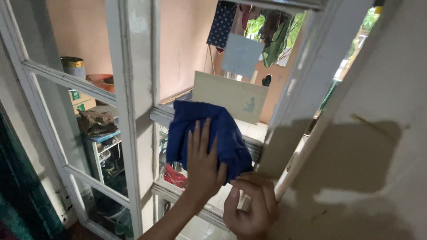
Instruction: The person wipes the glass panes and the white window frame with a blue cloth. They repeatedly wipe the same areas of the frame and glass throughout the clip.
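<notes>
My left hand [202,165] lies flat, fingers spread, on a dark blue cloth [227,129] and presses it against a glass pane of a white-framed window [133,89]. The cloth is bunched and covers most of the middle pane. Just below and to the right, my right hand [251,205] curls its fingers around the edge of the white window frame [289,133], beside the cloth's lower corner.
A worn whitish wall [378,155] fills the right side. Through the glass I see a shelf with a tin [72,66], a cardboard box [82,101] and an orange bowl [102,82]. Clothes hang on a line [249,22] outside, above a pale board [231,95].
</notes>
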